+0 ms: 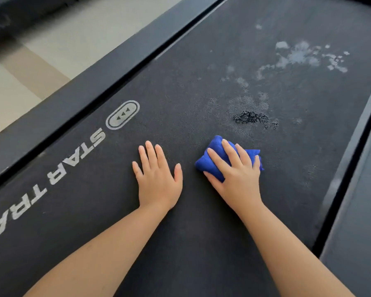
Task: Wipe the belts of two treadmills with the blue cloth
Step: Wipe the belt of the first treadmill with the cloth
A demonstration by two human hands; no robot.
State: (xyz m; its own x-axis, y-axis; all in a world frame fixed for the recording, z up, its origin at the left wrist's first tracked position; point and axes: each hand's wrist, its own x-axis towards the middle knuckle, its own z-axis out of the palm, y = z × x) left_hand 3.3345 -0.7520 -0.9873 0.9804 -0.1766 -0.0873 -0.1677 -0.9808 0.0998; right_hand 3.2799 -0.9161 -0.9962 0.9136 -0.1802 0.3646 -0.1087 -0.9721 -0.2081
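Observation:
A black treadmill belt (201,232) fills most of the view, with white lettering along its left side. My right hand (237,174) presses a bunched blue cloth (210,163) flat on the belt near the middle. My left hand (159,179) lies flat beside it, palm down, fingers spread, holding nothing. Just beyond the cloth is a dark wet smudge (252,118), and farther up the belt are pale dried splotches (304,56).
A black side rail (90,88) runs along the belt's left edge, with pale tiled floor (30,67) beyond it. On the right, another dark rail (356,133) borders the belt, and a grey surface (364,221) lies past it.

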